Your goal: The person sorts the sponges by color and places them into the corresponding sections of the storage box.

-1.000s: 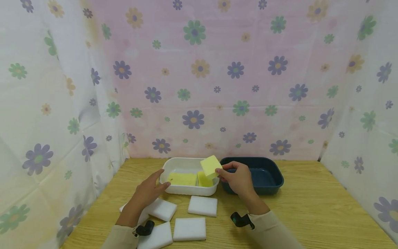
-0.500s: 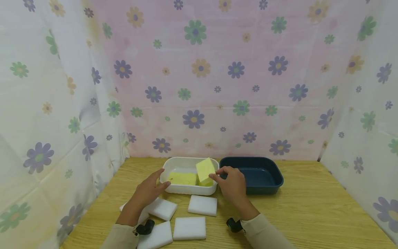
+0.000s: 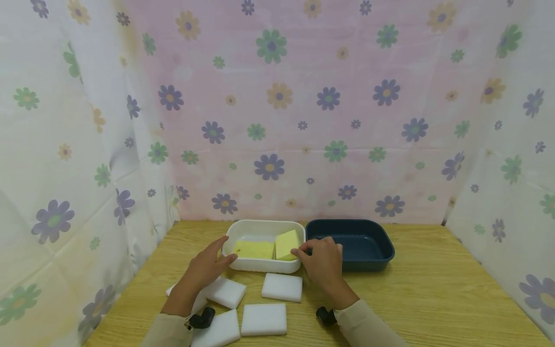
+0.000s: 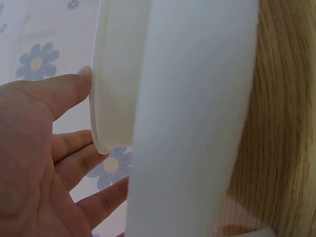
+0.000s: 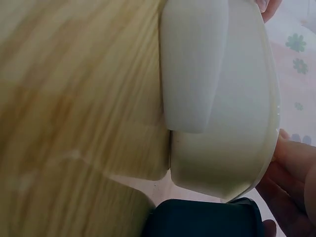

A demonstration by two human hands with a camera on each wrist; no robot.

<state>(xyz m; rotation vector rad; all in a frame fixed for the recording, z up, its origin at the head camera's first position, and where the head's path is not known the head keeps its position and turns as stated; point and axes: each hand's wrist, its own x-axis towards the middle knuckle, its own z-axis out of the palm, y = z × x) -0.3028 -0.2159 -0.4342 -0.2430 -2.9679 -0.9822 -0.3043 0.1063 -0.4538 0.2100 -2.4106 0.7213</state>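
A white plastic basin [image 3: 260, 265] stands at the back of the table with yellow sponges [image 3: 253, 249] in it. My right hand [image 3: 323, 260] reaches over the basin's right rim and pinches the edge of a yellow sponge [image 3: 286, 243], which lies slightly tilted over another yellow block. In the right wrist view that sponge is hidden behind the basin's wall. My left hand [image 3: 208, 265] rests with spread, fairly straight fingers at the basin's left corner. The left wrist view shows the thumb and fingertips of that hand [image 4: 59, 163] at the basin's rim [image 4: 96, 98].
A dark blue basin [image 3: 368, 262] stands right beside the white one, partly behind my right hand. Several white sponge blocks, such as this white block [image 3: 264, 319] and another white block [image 3: 283, 287], lie on the wooden table [image 3: 425, 299] in front. A flowered curtain [image 3: 303, 144] closes off the back.
My right hand has moved left and down, lowering the yellow sponge from above the rim into the right end of the white basin. My left hand has kept its place.
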